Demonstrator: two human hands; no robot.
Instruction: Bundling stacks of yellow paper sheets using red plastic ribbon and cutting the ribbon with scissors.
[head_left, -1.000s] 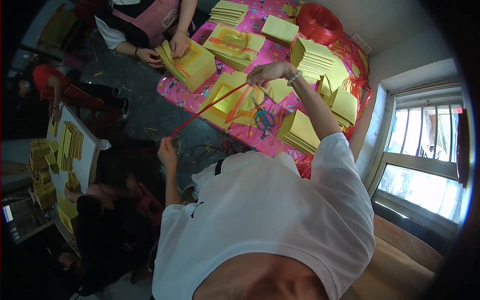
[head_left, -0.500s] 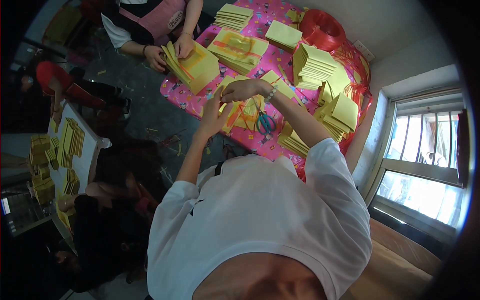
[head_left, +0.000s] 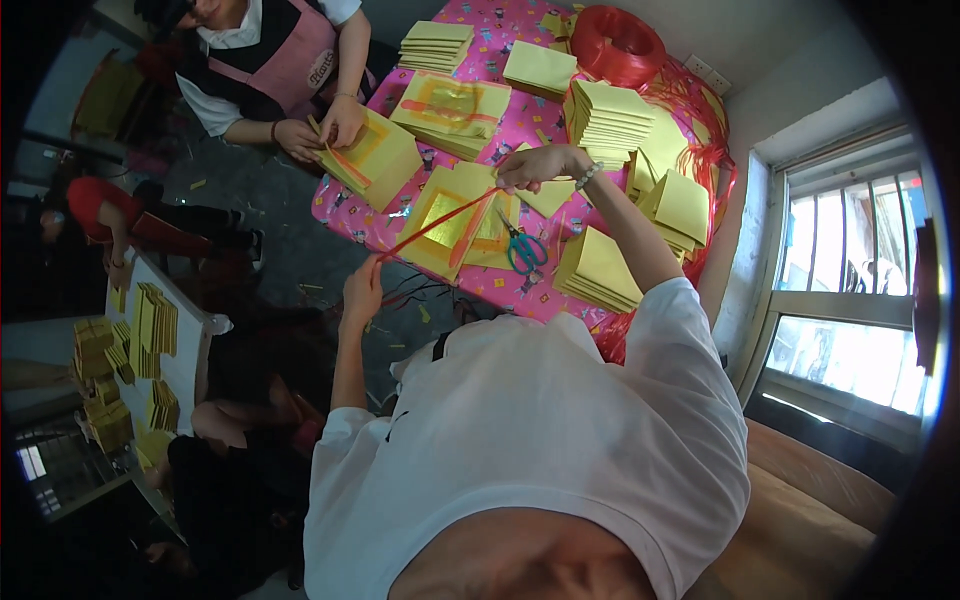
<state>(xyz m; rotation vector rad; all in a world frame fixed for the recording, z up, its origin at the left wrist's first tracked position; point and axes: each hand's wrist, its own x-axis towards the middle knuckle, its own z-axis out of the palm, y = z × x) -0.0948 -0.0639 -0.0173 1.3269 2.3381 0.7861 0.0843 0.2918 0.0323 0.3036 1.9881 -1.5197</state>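
Both hands, left hand [head_left: 362, 290] and right hand [head_left: 530, 166], pinched a red strip [head_left: 440, 222] taut above the pink table [head_left: 480, 110] beside a window [head_left: 850, 300], running lower-left to upper-right.

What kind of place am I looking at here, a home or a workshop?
Likely a room used as a small hand-bundling workshop: a table with a pink patterned cloth, many stacks of yellow paper, a red string spool and a barred window.

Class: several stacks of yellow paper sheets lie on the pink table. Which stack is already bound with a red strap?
The stack of yellow paper sheets at the table's far side: red strap crosses its top.
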